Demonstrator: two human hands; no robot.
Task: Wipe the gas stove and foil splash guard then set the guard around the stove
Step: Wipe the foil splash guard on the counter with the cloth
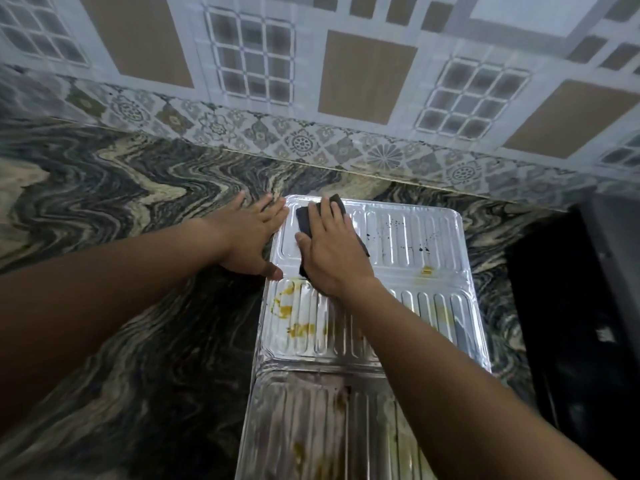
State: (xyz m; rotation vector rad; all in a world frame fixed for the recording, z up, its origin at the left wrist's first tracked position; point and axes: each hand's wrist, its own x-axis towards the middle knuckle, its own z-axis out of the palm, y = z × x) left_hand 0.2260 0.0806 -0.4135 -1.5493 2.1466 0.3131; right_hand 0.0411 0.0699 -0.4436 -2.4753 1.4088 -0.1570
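Observation:
The foil splash guard [415,244] lies flat and unfolded on the marbled countertop [138,209], its ribbed silver panels running from the wall toward me. Yellow stains mark the middle panel's left side, and dark specks dot the far panel. My right hand [332,251] presses a dark cloth [337,202] flat onto the far panel's left part. My left hand [249,233] rests palm down, fingers spread, on the counter and the guard's far left edge. A black object at the right edge [575,323] may be the gas stove; only its dark side shows.
The patterned tile wall [311,81] rises just behind the guard's far end. Swirled dark counter stretches wide to the left of the guard. The black body at the right stands close to the guard's right edge.

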